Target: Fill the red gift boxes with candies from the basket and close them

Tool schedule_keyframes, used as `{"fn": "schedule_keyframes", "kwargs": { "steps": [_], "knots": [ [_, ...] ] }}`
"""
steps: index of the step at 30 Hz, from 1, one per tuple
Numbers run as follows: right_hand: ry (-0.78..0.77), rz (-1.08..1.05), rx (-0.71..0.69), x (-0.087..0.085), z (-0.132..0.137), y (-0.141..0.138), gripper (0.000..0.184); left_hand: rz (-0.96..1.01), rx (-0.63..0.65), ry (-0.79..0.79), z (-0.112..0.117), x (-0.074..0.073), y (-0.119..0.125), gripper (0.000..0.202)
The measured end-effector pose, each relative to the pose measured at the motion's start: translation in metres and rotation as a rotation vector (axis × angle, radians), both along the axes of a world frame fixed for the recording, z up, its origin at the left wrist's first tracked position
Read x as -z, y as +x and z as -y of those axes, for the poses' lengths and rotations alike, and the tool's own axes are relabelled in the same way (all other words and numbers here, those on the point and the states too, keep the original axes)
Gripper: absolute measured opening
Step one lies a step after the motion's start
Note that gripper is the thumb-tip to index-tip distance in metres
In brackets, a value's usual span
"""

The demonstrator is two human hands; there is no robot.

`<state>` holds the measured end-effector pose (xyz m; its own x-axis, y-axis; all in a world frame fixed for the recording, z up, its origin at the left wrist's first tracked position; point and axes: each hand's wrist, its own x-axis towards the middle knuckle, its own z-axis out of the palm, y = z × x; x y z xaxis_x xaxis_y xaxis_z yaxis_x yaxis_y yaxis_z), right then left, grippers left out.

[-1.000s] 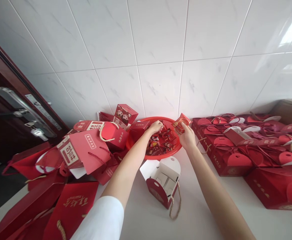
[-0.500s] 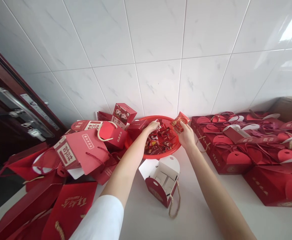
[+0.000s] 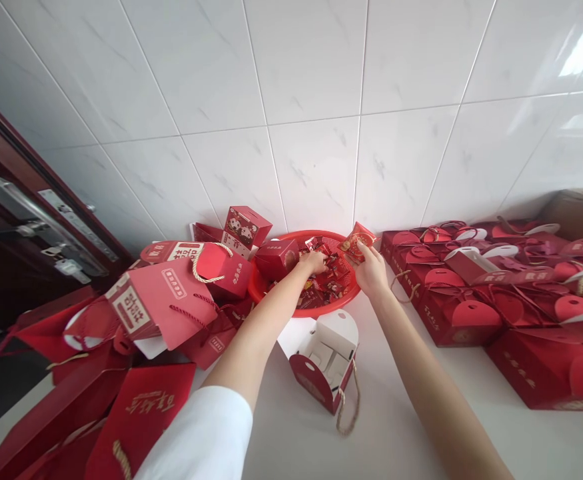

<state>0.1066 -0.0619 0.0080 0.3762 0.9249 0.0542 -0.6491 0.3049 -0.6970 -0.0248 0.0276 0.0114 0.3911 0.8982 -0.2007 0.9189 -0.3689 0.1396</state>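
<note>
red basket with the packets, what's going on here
A person's left hand is among the small wrapped packets in the red basket; whether it holds one is unclear. The right hand holds a larger red packet by the basket's right rim. An open box stands in front, and red boxes crowd both sides.

Wearing a plain white short sleeve (image 3: 204,437) on left arm (image 3: 264,333), slightly loose, ending partway down. Bare from hem (image 3: 234,395) to left hand (image 3: 313,264). Likewise bare along visible right forearm (image 3: 421,360) to right hand (image 3: 372,269).
</note>
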Motion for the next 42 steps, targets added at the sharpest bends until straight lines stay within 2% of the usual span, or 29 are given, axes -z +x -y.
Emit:
{"fn": "schedule_keyframes", "kwargs": {
  "steps": [4, 8, 12, 16, 18, 22, 24, 28, 31, 33, 36, 39, 42],
  "knots": [
    [0.010, 0.024, -0.003, 0.001, 0.000, 0.000, 0.024, -0.112, -0.016, 0.006, 0.009, -0.002, 0.013, 0.037],
    [0.013, 0.042, -0.007, 0.000, 0.001, 0.000, 0.024, -0.142, -0.016, -0.024, 0.013, -0.005, 0.014, 0.037],
    [-0.007, 0.014, -0.010, -0.004, 0.004, -0.001, 0.022, -0.068, -0.034, -0.050, 0.012, -0.008, 0.009, 0.035],
    [-0.013, -0.002, -0.016, -0.006, 0.006, -0.002, 0.020, 0.123, -0.078, -0.049, 0.010, -0.015, 0.008, 0.036],
    [-0.023, -0.023, -0.022, -0.008, 0.006, -0.001, 0.019, 0.254, -0.088, -0.041, 0.010, -0.024, 0.007, 0.033],
    [-0.068, -0.087, -0.057, -0.015, 0.008, 0.001, 0.014, 0.531, -0.086, -0.028, 0.020, -0.048, 0.000, 0.012],
    [-0.077, -0.077, -0.086, -0.021, 0.012, 0.002, 0.011, 0.654, -0.085, -0.023, 0.031, -0.062, -0.006, 0.015],
    [-0.044, -0.034, -0.134, -0.036, 0.024, 0.008, 0.006, 0.878, -0.067, 0.007, 0.063, -0.087, -0.024, 0.021],
    [0.010, 0.011, -0.169, -0.050, 0.038, 0.014, 0.008, 1.038, 0.003, -0.019, 0.098, -0.102, -0.042, 0.020],
    [0.060, 0.053, -0.181, -0.059, 0.049, 0.017, 0.011, 0.968, 0.077, -0.029, 0.122, -0.107, -0.055, 0.019],
    [0.119, 0.111, -0.185, -0.071, 0.064, 0.018, 0.014, 0.729, 0.173, -0.114, 0.153, -0.105, -0.068, 0.019],
    [0.158, 0.194, -0.186, -0.079, 0.078, 0.014, 0.016, 0.544, 0.191, -0.228, 0.170, -0.096, -0.071, 0.024],
    [0.181, 0.317, -0.204, -0.086, 0.090, 0.007, 0.018, 0.519, 0.193, -0.268, 0.180, -0.088, -0.069, 0.032]
  ]
}}
